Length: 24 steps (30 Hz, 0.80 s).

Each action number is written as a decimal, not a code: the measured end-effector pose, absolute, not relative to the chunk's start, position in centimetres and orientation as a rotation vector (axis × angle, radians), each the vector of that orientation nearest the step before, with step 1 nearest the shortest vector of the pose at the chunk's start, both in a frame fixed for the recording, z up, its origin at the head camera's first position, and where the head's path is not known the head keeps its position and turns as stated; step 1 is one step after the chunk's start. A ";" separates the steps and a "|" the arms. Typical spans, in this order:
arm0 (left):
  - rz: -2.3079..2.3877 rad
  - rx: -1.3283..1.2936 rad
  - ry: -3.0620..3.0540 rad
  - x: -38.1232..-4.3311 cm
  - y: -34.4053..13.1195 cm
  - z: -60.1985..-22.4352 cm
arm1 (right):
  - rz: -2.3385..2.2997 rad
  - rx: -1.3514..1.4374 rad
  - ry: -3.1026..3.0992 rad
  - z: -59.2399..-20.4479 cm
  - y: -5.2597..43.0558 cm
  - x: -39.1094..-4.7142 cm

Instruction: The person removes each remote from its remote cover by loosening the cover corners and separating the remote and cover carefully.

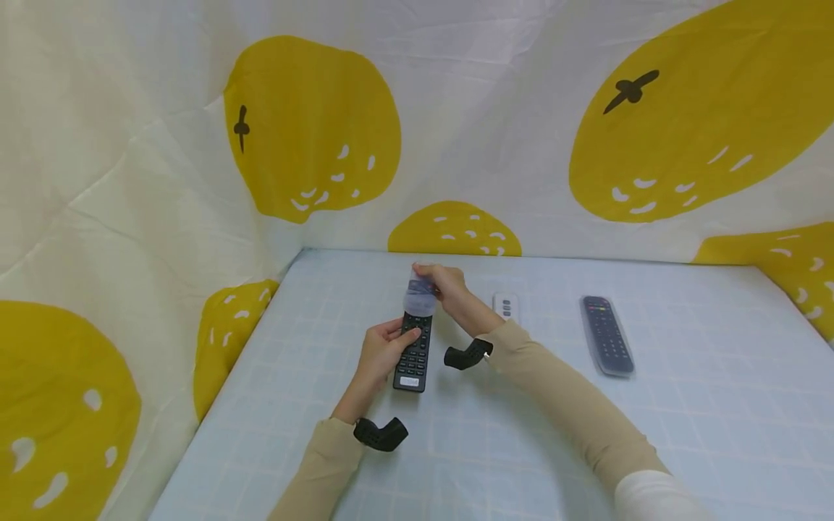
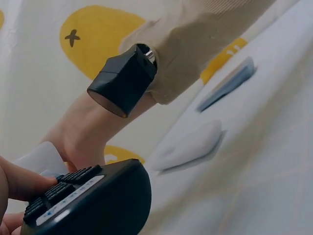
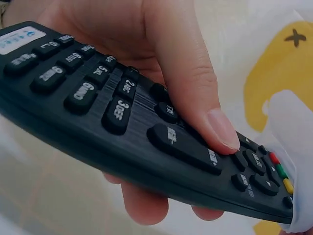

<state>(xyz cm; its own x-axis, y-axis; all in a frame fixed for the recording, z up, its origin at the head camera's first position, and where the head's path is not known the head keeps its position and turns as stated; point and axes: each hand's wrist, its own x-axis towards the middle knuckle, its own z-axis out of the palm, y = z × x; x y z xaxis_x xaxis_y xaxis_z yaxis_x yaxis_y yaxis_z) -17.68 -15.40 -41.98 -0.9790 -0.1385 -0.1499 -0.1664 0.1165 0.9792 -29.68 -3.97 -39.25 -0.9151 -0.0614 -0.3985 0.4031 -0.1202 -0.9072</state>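
Note:
A black remote control [image 1: 409,365] is held by my left hand [image 1: 381,352], its thumb lying across the buttons and its other fingers underneath. Over the far end of the remote sits a translucent soft cover [image 1: 419,302], bunched up there. My right hand [image 1: 449,284] pinches the far end of that cover. In the right wrist view, number keys and a white label [image 3: 22,40] show on the uncovered part of the remote, and the whitish cover [image 3: 298,152] starts just past the coloured keys. The left wrist view shows the remote's near end [image 2: 117,200] close up.
To the right of my right hand, a white remote [image 1: 506,305] lies on the pale checked tablecloth [image 1: 704,405]. Farther right lies a dark remote [image 1: 608,334] in a clear cover. A curtain with yellow fruit shapes [image 1: 313,130] hangs behind and at the left of the table.

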 end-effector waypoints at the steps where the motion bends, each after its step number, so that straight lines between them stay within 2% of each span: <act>1: 2.040 -0.322 2.341 -17.7 -15.4 -42.0 | -2.118 0.387 1.842 -39.2 -4.0 -29.7; 17: 2.008 -0.301 2.397 -18.3 -14.4 -41.0 | -2.371 0.522 1.749 -38.8 -3.7 -31.1; 24: 2.014 -0.372 2.409 -18.5 -15.6 -41.1 | -2.213 0.331 1.684 -39.2 -3.3 -31.2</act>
